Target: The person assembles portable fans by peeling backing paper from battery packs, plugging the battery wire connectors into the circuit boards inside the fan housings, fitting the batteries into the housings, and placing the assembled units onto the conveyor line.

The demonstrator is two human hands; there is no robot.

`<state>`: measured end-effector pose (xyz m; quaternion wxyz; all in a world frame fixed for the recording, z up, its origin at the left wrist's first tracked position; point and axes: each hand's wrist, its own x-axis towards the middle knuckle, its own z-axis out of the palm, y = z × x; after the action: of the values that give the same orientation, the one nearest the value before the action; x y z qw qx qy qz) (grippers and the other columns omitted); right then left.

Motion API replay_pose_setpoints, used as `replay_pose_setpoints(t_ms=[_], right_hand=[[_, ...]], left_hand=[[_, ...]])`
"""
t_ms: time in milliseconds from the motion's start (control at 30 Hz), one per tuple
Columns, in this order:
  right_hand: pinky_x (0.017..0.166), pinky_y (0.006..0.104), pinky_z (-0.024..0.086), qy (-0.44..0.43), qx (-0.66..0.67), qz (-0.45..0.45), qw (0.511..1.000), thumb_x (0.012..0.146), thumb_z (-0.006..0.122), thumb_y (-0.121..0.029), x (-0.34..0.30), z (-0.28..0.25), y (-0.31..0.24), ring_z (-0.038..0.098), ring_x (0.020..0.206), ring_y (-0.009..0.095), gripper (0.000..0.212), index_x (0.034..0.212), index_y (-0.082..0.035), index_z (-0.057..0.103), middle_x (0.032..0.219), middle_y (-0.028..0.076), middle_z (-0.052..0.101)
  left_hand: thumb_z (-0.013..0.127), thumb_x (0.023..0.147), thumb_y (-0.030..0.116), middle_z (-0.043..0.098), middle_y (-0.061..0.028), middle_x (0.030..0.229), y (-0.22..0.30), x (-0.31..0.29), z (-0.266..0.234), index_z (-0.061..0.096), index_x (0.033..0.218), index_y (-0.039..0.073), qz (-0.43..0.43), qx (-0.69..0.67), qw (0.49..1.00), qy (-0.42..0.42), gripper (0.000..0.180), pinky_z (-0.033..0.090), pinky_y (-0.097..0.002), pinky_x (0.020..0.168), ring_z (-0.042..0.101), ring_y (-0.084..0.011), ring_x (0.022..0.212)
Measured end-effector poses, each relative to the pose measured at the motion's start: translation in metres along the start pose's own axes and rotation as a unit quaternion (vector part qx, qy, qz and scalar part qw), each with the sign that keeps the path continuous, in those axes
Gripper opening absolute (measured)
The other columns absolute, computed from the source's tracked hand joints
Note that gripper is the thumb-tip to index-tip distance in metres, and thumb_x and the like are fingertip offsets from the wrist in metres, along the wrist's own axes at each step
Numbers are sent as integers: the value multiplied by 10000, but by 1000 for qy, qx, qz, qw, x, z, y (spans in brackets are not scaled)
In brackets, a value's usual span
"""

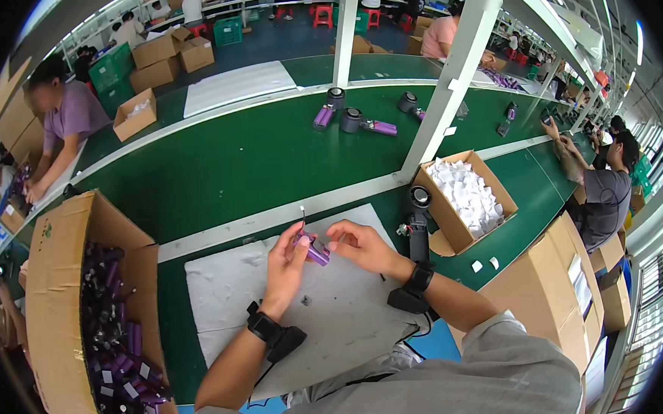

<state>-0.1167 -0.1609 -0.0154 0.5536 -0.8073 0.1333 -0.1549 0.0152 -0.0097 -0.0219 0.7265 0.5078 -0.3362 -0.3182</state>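
Pale mat [227,293] below; left grip [283,266] clamped on purple device [319,255], partly hidden; right grip [371,251] apart, contact unclear

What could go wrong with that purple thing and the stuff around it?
The purple part might slip, since only the left hand seems to grip it. The right hand could bump the black device beside it. And the two loose white pieces outside the box could get brushed away.
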Motion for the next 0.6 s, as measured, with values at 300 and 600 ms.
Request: replay_pose_setpoints(t_ms=[300,600], right_hand=[[758,274,487,-250,73,-51,964,897,648,-346,17,-7,-156,591,878,154,533,1291,-29,478,1112,114,583],[716,475,519,-316,431,-451,715,847,574,-614,5,29,-264,608,978,419,810,1433,-130,295,1226,205,534]], left_hand=[[457,1003,347,586,-33,916,-12,9,-10,548,1178,53,-16,-12,997,75,354,495,-286,731,585,-131,854],[482,1007,329,584,8,807,-40,14,-34,528,1117,82,-162,-166,973,3,274,406,-219,546,500,-45,681]])
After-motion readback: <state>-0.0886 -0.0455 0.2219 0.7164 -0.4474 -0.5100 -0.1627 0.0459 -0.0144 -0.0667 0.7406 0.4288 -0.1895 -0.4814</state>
